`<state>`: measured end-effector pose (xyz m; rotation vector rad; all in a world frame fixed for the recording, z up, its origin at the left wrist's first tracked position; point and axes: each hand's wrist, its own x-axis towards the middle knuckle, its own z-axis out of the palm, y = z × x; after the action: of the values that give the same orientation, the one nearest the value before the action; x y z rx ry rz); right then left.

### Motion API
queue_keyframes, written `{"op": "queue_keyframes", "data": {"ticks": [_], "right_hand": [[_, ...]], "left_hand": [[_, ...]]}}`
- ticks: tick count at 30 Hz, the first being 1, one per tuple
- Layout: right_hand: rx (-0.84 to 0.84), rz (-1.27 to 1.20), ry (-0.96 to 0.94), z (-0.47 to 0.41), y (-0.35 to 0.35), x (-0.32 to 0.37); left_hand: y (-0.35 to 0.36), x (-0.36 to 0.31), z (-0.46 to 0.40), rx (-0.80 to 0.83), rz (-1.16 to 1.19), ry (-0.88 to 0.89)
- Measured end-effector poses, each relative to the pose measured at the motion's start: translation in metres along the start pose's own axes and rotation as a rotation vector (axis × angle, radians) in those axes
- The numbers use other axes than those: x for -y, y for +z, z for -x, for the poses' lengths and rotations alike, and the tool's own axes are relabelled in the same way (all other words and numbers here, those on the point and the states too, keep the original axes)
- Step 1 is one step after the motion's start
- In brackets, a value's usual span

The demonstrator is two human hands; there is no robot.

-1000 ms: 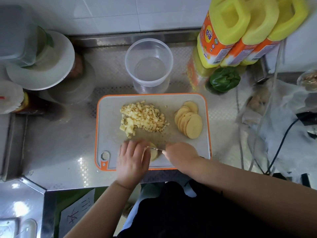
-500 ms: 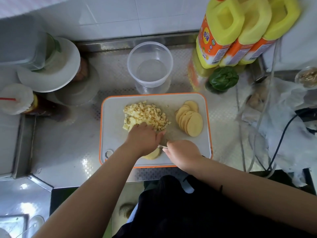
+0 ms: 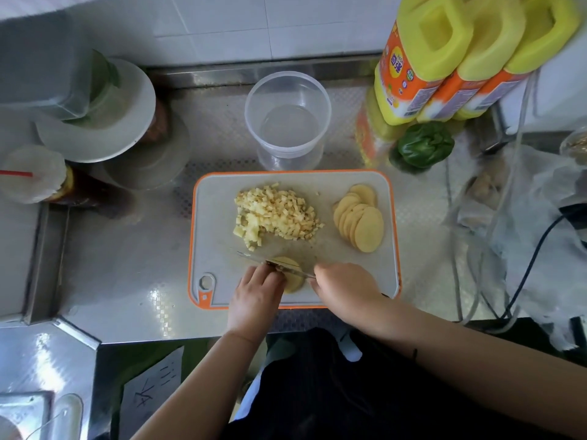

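Note:
A grey cutting board [image 3: 216, 236] with an orange rim lies on the steel counter. On it sit a pile of diced potato [image 3: 276, 214] and a fanned row of potato slices [image 3: 360, 222]. Near the board's front edge my left hand [image 3: 259, 295] presses down on a stack of potato slices [image 3: 292, 281] with curled fingers. My right hand [image 3: 344, 289] grips a knife [image 3: 279, 265] by its handle; the blade lies across that stack, its tip pointing left and away.
A clear plastic tub [image 3: 287, 117] stands behind the board. Yellow oil bottles [image 3: 444, 55] and a green pepper [image 3: 424, 146] are at the back right. Plates [image 3: 95, 115] and a covered cup [image 3: 31, 173] sit at left. Cables [image 3: 524, 281] and plastic bags lie at right.
My left hand reached up to the diced pile, then came back down onto the slice stack. The knife blade now lies across the stack.

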<state>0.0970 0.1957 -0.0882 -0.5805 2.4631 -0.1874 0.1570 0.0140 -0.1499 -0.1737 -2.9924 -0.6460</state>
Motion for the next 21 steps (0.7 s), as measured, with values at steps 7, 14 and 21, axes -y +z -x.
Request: {"op": "queue_keyframes", "data": {"ticks": [7, 14, 21], "right_hand": [[0.018, 0.019, 0.000, 0.001, 0.001, 0.001], [0.092, 0.011, 0.000, -0.008, 0.005, -0.004], [0.124, -0.010, -0.023, -0.013, 0.007, -0.008]], "left_hand": [[0.006, -0.001, 0.006, -0.043, 0.025, -0.041], [0.015, 0.005, 0.010, -0.056, 0.052, -0.042], [0.018, 0.008, 0.010, -0.046, 0.041, -0.021]]}}
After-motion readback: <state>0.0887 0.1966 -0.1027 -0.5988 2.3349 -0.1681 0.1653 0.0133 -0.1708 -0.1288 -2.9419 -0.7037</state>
